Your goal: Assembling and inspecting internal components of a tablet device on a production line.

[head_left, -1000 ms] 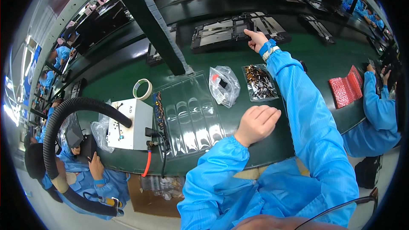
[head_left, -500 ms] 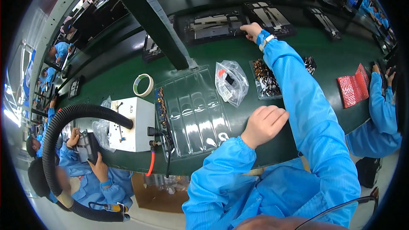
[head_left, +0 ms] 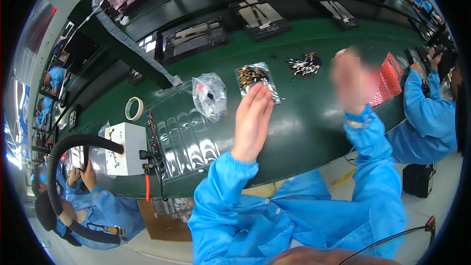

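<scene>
My left hand (head_left: 253, 123) is raised above the green bench with its fingers stretched out and nothing in it. Its fingertips overlap the lower edge of a clear bag of small brown and black parts (head_left: 252, 74). To the right, my right hand (head_left: 349, 79) is smeared by motion, so its fingers cannot be made out. It is in front of a red bubble-wrap sheet (head_left: 390, 79) and hides part of it. Between my hands and a little farther off lies a loose pile of small black-and-white cable-like parts (head_left: 305, 65).
Flat black device panels (head_left: 259, 15) line the bench's far side. On the left are a crumpled clear bag (head_left: 210, 97), a clear ribbed tray (head_left: 182, 140), a tape roll (head_left: 134, 108) and a white box with a black hose (head_left: 128, 147). Co-workers sit at both sides.
My right hand has drawn back from the far panels toward the bubble wrap on the right. My left hand has gone from curled to stretched out. The whole view has swung to the right.
</scene>
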Demonstrator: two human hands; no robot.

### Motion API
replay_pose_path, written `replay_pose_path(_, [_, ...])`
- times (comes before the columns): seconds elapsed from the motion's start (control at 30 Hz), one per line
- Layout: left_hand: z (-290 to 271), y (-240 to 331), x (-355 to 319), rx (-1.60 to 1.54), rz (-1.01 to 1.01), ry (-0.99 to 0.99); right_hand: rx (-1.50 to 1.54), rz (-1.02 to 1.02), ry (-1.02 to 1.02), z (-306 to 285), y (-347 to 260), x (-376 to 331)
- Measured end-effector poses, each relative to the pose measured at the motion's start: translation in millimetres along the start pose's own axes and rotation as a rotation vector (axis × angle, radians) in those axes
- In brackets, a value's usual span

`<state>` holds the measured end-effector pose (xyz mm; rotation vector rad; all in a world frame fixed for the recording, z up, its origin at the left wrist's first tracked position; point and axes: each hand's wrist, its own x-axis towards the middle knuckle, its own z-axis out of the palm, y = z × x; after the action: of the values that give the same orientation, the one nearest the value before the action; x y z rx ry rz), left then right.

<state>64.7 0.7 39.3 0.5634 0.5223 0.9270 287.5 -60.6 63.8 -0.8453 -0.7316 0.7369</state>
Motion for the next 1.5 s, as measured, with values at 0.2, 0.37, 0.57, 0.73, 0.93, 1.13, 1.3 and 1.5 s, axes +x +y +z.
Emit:
replay_pose_path(0.2, [64,-25,194,-0.454,-0.123,0.176,-0.395,-0.241,0.171,-25,86,1])
replay_pose_path(0.37, [41,-48,286,-0.424,-0.112,0.479,-0.472,-0.216,0.120,-41,86,-3])
replay_pose_path(0.57, [34,-68,323,-0.040,0.091,0.640,-0.437,-0.154,0.136,-39,83,-7])
replay_pose_path(0.73, [55,-14,314,-0.113,0.298,0.770,-0.377,-0.153,0.089,-37,86,-10])
replay_pose_path(0.93, [37,21,233,-0.112,0.293,0.371,-0.120,-0.019,0.239,-37,82,1])
replay_pose_path(1.13, [-2,40,43,0.075,0.020,0.130,0.131,0.307,0.217,-49,62,7])
replay_pose_path(1.3, [-51,34,-69,0.320,-0.117,0.297,0.055,0.539,-0.234,-54,24,-52])
replay_pose_path(1.5, [-83,3,-125,0.526,0.112,0.243,-0.187,0.571,-0.038,-50,30,-128])
